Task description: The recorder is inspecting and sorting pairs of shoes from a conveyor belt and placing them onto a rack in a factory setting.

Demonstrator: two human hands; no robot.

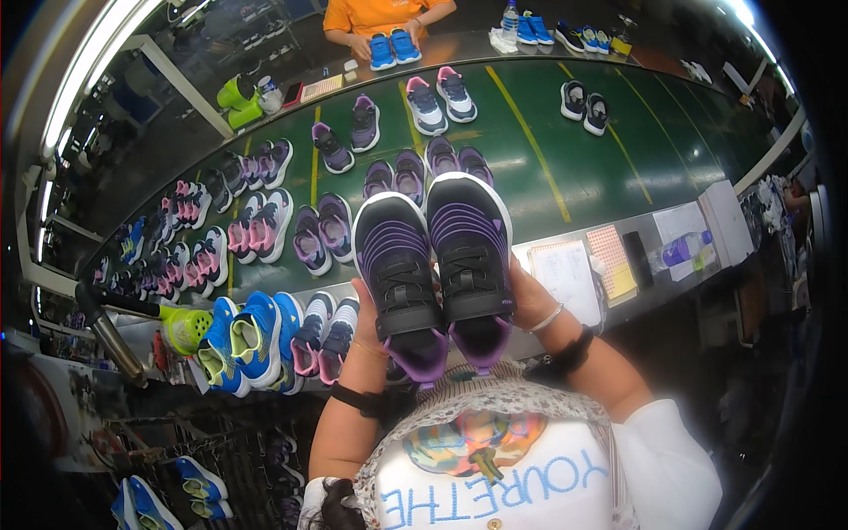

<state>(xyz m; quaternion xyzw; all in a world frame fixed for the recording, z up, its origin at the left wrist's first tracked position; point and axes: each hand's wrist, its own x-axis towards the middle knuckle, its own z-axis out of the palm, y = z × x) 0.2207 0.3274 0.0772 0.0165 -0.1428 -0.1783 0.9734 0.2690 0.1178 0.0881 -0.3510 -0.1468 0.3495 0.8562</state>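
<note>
I hold up a pair of black sneakers with purple stripes and white soles, side by side, toes pointing away from me. My left hand (366, 316) grips the left sneaker (399, 265) from its outer side. Around the outer side of the right sneaker (470, 256) my right hand (530, 299) is closed. Most of my fingers are hidden behind the shoes. Just beyond the toes, dark purple sneakers (409, 174) stand on the green conveyor belt (530, 212). Left of my left hand are navy, white and pink sneakers (338, 331).
Many pairs of shoes stand along the belt's left part, including pink-and-navy sneakers (262, 225). Blue sneakers (256, 340) sit on the near ledge. To the right lie a notebook (565, 274) and a bottle (687, 249). Across the belt, a person in orange (384, 16) holds blue shoes (395, 49).
</note>
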